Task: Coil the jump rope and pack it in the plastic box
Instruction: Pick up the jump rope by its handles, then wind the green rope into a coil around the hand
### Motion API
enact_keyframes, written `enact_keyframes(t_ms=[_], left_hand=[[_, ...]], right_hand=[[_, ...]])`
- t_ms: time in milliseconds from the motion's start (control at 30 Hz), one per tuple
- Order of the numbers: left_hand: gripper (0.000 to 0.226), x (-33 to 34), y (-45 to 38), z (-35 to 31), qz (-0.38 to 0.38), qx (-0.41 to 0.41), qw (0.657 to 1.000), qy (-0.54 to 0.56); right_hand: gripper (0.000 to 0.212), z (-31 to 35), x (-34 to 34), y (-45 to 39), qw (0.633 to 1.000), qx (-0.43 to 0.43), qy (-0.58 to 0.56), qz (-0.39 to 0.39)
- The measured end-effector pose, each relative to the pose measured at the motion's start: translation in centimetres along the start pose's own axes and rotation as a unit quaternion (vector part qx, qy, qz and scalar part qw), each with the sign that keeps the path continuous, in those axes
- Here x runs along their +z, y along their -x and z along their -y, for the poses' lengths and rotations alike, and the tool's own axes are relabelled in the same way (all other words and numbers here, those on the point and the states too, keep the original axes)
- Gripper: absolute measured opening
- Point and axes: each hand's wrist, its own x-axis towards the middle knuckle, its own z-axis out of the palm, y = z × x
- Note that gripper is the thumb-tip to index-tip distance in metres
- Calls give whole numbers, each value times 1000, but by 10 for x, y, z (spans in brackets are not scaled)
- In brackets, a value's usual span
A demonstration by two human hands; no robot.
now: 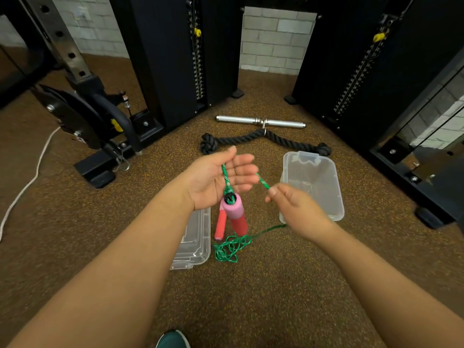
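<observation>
My left hand (pixel 221 177) is palm up with the green jump rope (pixel 233 247) running across the palm between thumb and fingers. One pink and red handle (pixel 234 213) hangs just below that hand. The other red handle (pixel 220 226) lies on the floor beside it. My right hand (pixel 293 204) pinches the rope a short way to the right, so a taut stretch spans the two hands. The remaining rope lies in a loose tangle on the floor. The clear plastic box (pixel 313 184) stands open to the right of my hands. Its clear lid (pixel 198 242) lies on the floor under my left forearm.
A black thick rope attachment (pixel 263 140) and a metal bar handle (pixel 261 121) lie on the brown speckled floor behind my hands. Black weight-stack columns (pixel 175 59) stand at the back. A machine base (pixel 95 169) sits left, with a white cord (pixel 25 187) trailing across the floor.
</observation>
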Motion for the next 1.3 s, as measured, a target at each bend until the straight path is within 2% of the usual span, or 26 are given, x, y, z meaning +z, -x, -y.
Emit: enact_keyframes(t_ms=[67, 133, 333, 433, 567, 700, 800, 867, 1000, 1167, 1300], left_hand=[[49, -4, -2, -1, -23, 20, 999, 33], [48, -6, -4, -1, -31, 24, 999, 30], [50, -2, -8, 6, -57, 23, 992, -109], [51, 1, -8, 12, -50, 4, 981, -189], [50, 6, -2, 16, -24, -27, 964, -262], [59, 17, 5, 14, 73, -65, 952, -291], [53, 22, 9, 7, 144, -107, 932, -313], [43, 24, 12, 6, 171, -114, 928, -310], [37, 22, 11, 9, 133, -96, 945, -285], [39, 18, 2, 5, 77, -56, 987, -127], [37, 15, -3, -3, 2, 3, 999, -37]], right_hand=[[26, 5, 12, 6, 994, -31, 103, 34], [27, 15, 19, 11, 984, -70, 158, 41], [29, 32, 22, 19, 961, -152, 226, 37], [26, 38, 16, 19, 965, -173, 191, 40], [25, 47, 0, 15, 990, -138, 8, 24], [27, 41, -19, 5, 995, -76, -53, -41], [29, 27, -26, -3, 993, -46, -86, -65], [30, 21, -27, -5, 992, -33, -96, -78], [30, 16, -16, -5, 988, -10, -137, -73], [30, 11, -4, -5, 985, -23, -162, -56], [26, 4, 10, -2, 994, -46, -86, -42]])
